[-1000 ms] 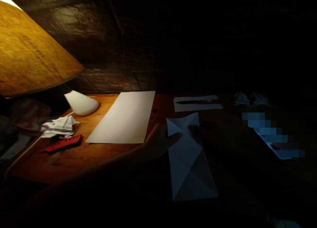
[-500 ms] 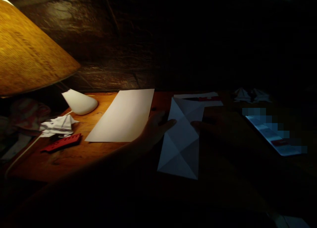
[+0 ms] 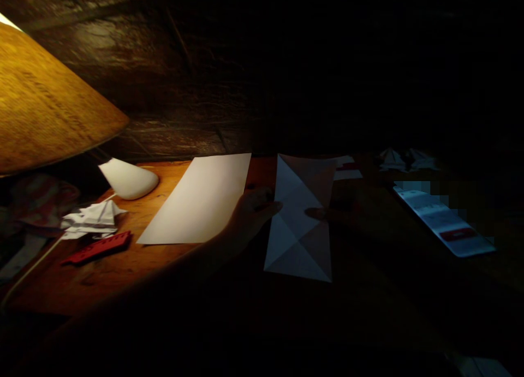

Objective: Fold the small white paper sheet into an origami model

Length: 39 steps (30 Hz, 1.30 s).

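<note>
Dimly, pale item [image 3: 485, 367] is lying nearest, far right of sheet [image 3: 200, 197], cut off below. Just right of sheet, creased paper [image 3: 301, 219] is being held: left hand [image 3: 249, 213] pinching its left edge, covering sheet's near right corner; right hand [image 3: 339, 214] pinching opposite edge, mostly lost in darkness. Left of sheet, lit wood [image 3: 139, 220] is separating red object [image 3: 98, 247]. Well right of sheet, phone [image 3: 444, 219] is glowing, right edge pixelated. Farther back, white paper [image 3: 347, 175] is sticking out right of sheet, partly hidden.
</note>
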Each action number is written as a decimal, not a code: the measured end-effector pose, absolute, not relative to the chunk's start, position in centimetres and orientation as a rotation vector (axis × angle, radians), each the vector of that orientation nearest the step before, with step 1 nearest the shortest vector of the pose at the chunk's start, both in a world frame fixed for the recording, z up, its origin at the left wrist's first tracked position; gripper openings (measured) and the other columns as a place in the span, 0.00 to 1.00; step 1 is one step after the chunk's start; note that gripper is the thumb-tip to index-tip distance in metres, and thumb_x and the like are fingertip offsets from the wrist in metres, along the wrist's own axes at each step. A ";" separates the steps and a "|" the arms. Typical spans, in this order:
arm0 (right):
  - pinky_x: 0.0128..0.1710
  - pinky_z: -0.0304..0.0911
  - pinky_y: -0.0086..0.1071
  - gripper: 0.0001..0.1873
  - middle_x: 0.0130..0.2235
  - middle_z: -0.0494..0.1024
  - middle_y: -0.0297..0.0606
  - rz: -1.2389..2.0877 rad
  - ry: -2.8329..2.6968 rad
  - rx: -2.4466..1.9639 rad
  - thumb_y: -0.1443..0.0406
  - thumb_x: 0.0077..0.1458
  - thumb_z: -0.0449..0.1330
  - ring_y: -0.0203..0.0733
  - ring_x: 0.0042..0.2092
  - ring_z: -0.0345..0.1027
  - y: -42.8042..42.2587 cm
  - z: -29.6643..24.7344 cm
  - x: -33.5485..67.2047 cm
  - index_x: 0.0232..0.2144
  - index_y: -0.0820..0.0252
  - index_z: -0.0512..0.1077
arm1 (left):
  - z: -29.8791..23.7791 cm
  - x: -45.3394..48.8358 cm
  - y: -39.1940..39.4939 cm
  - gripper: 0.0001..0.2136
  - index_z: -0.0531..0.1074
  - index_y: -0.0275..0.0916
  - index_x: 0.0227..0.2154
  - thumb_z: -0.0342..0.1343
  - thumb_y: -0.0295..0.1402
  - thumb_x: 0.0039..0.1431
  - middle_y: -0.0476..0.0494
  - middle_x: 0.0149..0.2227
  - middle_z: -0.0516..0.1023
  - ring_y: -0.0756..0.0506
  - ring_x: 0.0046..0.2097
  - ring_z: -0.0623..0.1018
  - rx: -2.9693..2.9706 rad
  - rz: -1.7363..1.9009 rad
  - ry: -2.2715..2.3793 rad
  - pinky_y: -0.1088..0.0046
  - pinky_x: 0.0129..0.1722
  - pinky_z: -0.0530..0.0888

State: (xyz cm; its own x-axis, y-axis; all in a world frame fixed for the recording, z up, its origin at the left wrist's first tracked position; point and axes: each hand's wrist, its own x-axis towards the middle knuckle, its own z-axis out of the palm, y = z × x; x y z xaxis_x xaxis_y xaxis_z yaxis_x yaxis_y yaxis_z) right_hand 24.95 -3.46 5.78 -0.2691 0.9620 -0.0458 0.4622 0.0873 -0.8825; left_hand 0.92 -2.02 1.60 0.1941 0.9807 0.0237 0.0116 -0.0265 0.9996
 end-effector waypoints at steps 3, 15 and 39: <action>0.30 0.69 0.36 0.10 0.38 0.86 0.37 1.003 -1.903 -1.458 0.55 0.58 0.66 0.46 0.33 0.79 -3.3 5.7 25.4 0.35 0.52 0.84 | 1.7 1.0 -2.1 0.06 0.75 0.37 0.32 0.65 0.33 0.56 0.46 0.34 0.81 0.46 0.37 0.80 1.311 1.091 1.069 0.72 0.35 0.74; 0.28 0.62 0.32 0.15 0.30 0.80 0.37 0.987 -1.759 -1.432 0.54 0.60 0.63 0.40 0.31 0.72 -2.8 5.1 25.5 0.29 0.58 0.79 | 2.0 0.6 -1.7 0.10 0.74 0.39 0.27 0.65 0.40 0.56 0.53 0.19 0.71 0.54 0.18 0.68 1.343 1.022 1.135 0.79 0.16 0.63; 0.44 0.73 0.43 0.15 0.49 0.84 0.36 0.591 -1.852 -1.201 0.60 0.65 0.59 0.51 0.46 0.79 -5.0 4.8 26.1 0.50 0.43 0.81 | 3.4 0.3 -3.6 0.13 0.83 0.43 0.41 0.57 0.24 0.59 0.48 0.42 0.86 0.47 0.43 0.83 1.987 1.394 1.145 0.71 0.44 0.79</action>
